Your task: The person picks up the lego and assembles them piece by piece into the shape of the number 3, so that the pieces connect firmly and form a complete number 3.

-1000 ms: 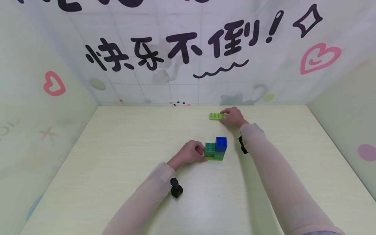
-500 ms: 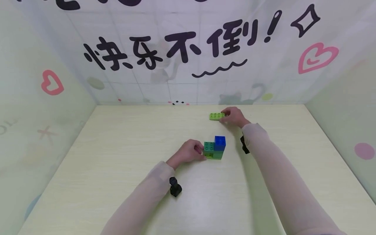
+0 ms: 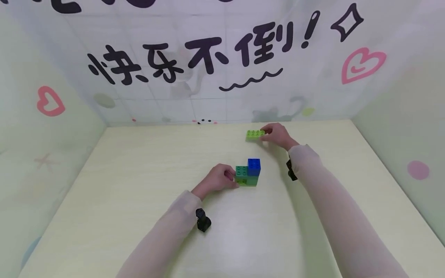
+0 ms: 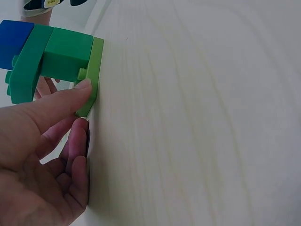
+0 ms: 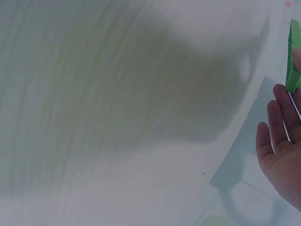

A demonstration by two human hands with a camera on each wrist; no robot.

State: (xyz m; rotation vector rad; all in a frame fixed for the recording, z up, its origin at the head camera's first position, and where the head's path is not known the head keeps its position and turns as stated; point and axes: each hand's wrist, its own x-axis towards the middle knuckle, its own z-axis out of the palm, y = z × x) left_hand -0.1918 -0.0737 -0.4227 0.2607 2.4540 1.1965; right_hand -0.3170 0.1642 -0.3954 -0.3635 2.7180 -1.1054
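Note:
A small stack of toy building bricks stands on the table: a blue brick (image 3: 254, 166) on top at the right, green bricks (image 3: 241, 171) beneath, and a thin lime plate (image 4: 95, 70) as its base. My left hand (image 3: 217, 178) pinches the left end of that base plate, its thumb on the studded side in the left wrist view. Farther back, my right hand (image 3: 278, 135) holds the right end of a separate lime studded plate (image 3: 255, 134) between thumb and fingers. In the right wrist view this plate is cut off by the frame's edge, and the remaining fingers are extended.
The pale wood-grain table (image 3: 139, 173) meets a printed cloth backdrop (image 3: 156, 108) close behind the right hand. Cloth side walls (image 3: 399, 127) flank the table. A small black device (image 3: 203, 221) sits at the left wrist.
The head view has turned slightly to the right. Relative to the table, the right hand and its lime plate have shifted slightly right, the plate seemingly raised. The left hand stays at the stack.

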